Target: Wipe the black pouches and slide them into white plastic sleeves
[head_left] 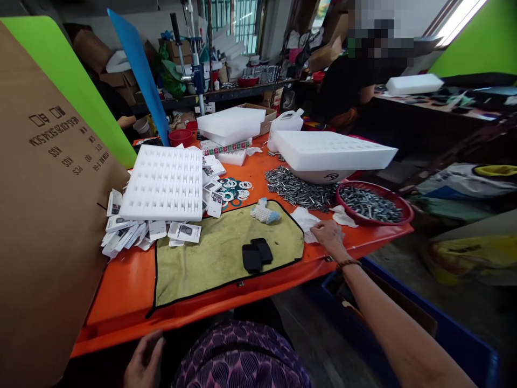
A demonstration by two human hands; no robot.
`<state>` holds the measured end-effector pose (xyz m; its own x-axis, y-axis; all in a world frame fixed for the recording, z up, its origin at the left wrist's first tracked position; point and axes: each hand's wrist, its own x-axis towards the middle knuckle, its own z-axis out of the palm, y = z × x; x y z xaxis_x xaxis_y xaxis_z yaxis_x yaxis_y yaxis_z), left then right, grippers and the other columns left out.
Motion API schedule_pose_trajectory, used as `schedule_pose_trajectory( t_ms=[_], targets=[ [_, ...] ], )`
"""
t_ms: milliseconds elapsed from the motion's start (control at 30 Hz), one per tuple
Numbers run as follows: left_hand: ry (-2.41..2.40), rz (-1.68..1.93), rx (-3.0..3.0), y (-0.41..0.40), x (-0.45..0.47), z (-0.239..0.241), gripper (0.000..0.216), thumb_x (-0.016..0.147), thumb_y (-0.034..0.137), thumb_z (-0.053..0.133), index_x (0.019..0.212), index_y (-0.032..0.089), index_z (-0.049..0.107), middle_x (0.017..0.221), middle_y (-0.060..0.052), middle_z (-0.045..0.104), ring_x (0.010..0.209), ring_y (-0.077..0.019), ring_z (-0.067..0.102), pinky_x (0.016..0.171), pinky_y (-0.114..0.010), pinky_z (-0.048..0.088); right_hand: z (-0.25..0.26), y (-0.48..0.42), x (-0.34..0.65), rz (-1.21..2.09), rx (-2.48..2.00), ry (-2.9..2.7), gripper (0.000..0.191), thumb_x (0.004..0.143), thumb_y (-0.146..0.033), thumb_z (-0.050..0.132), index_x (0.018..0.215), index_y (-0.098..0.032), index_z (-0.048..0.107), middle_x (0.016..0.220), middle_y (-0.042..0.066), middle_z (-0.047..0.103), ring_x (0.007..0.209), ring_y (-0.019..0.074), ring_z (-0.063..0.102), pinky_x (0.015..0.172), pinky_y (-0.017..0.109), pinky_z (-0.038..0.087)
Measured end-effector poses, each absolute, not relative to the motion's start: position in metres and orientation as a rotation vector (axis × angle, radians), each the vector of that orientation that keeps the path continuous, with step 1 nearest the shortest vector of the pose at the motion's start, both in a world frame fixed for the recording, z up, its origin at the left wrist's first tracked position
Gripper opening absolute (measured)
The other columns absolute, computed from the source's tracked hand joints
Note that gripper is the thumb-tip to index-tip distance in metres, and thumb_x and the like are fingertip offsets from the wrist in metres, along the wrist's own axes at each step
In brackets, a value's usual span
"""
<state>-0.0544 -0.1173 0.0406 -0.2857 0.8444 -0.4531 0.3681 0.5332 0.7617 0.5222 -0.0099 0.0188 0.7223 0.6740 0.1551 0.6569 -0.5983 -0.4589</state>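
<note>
My right hand (pixel 329 237) reaches to the table's right front edge, its fingers closed on the edge of a crumpled white tissue (pixel 304 220). My left hand (pixel 144 360) hangs low by my lap, below the table edge, holding nothing, with thumb and fingers apart. Between them a yellow-green cloth (pixel 194 272) with a black border lies on the orange table. Two flat black rounded pieces (pixel 252 258) rest on it, one overlapping the other. Behind these sits a small bundled blue-and-white cloth (pixel 265 212).
A white slotted foam tray (pixel 163 183) lies over small printed boxes (pixel 125 237) at left. A heap of metal parts (pixel 299 186), a red basket (pixel 407 213) of similar pieces, and a foam block (pixel 339 151) on a bowl stand at right. A large carton (pixel 48 215) flanks the left; another person (pixel 343 86) sits behind.
</note>
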Motion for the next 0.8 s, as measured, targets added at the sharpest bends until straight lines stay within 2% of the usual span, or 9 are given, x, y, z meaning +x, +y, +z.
schedule_pose_trajectory(
  t_ms=[100,167,233,367,467,567,633,733,800],
  targets=[
    [1.665,0.72,1.097,-0.096,-0.017,0.053,0.054,0.061,0.062,0.07,0.095,0.02,0.068,0.101,-0.007,0.071,0.102,-0.0285,0.063,0.092,-0.037,0.049,0.036,-0.024,0.505,-0.049,-2.273,-1.021,0.006,0.066,-0.024,0.053,0.063,-0.02,0.056,0.091,0.012,0.064,0.096,0.0289,0.055,0.087,0.046,0.041],
    [1.493,0.686,1.135,-0.082,0.014,0.064,0.051,0.062,0.061,0.072,0.091,0.018,0.068,0.095,-0.008,0.071,0.094,-0.0269,0.064,0.09,-0.037,0.049,0.05,-0.032,0.473,-0.139,-2.077,-1.076,0.006,0.069,-0.026,0.054,0.066,-0.021,0.055,0.09,0.011,0.064,0.097,0.026,0.057,0.092,0.044,0.04],
    [1.283,0.646,1.11,-0.07,0.047,0.076,0.053,0.062,0.061,0.073,0.09,0.016,0.068,0.097,-0.011,0.07,0.096,-0.027,0.064,0.091,-0.038,0.048,0.063,-0.038,0.427,-0.192,-1.874,-1.122,0.011,0.075,-0.03,0.055,0.069,-0.021,0.056,0.092,0.011,0.063,0.097,0.0257,0.057,0.093,0.044,0.04],
    [1.021,0.71,0.943,-0.047,0.103,0.095,0.073,0.054,0.061,0.079,0.108,0.016,0.062,0.115,-0.016,0.064,0.103,-0.0268,0.061,0.09,-0.036,0.048,0.081,-0.049,0.319,-0.062,-1.687,-1.218,0.012,0.08,-0.031,0.055,0.071,-0.024,0.057,0.093,0.009,0.062,0.096,0.0254,0.056,0.094,0.045,0.039],
    [1.002,0.903,0.85,-0.033,0.121,0.096,0.068,0.058,0.06,0.077,0.107,0.016,0.059,0.109,-0.012,0.064,0.095,-0.0205,0.061,0.081,-0.03,0.048,0.081,-0.061,0.261,0.123,-1.562,-1.324,0.009,0.079,-0.028,0.058,0.07,-0.025,0.058,0.091,0.008,0.061,0.097,0.027,0.054,0.093,0.046,0.038],
    [1.061,1.002,0.771,-0.026,0.116,0.09,0.055,0.06,0.059,0.076,0.087,0.014,0.061,0.079,-0.002,0.064,0.068,-0.0122,0.056,0.063,-0.023,0.044,0.073,-0.068,0.237,0.364,-1.49,-1.433,0.01,0.077,-0.028,0.061,0.067,-0.026,0.059,0.091,0.008,0.062,0.099,0.0281,0.054,0.093,0.047,0.037],
    [1.108,0.987,0.757,-0.024,0.105,0.087,0.051,0.058,0.058,0.078,0.075,0.014,0.06,0.063,0.003,0.057,0.056,-0.0088,0.048,0.055,-0.021,0.039,0.071,-0.067,0.239,0.56,-1.434,-1.436,0.007,0.077,-0.033,0.062,0.076,-0.026,0.061,0.101,0.009,0.06,0.102,0.0281,0.053,0.094,0.047,0.038],
    [1.069,0.821,0.8,-0.026,0.087,0.091,0.049,0.056,0.055,0.08,0.069,0.012,0.061,0.059,0.002,0.057,0.053,-0.0087,0.047,0.053,-0.021,0.037,0.077,-0.057,0.253,0.934,-1.375,-1.25,0.039,0.076,-0.047,0.063,0.106,-0.023,0.058,0.119,0.012,0.053,0.104,0.0262,0.053,0.089,0.041,0.044],
    [1.009,0.71,0.843,-0.028,0.079,0.097,0.045,0.057,0.052,0.081,0.067,0.012,0.062,0.059,0.0,0.059,0.054,-0.0096,0.049,0.055,-0.022,0.038,0.082,-0.049,0.258,1.287,-1.294,-1.136,0.055,0.072,-0.052,0.066,0.116,-0.022,0.053,0.119,0.012,0.054,0.099,0.0233,0.056,0.08,0.036,0.048]
  ],
)
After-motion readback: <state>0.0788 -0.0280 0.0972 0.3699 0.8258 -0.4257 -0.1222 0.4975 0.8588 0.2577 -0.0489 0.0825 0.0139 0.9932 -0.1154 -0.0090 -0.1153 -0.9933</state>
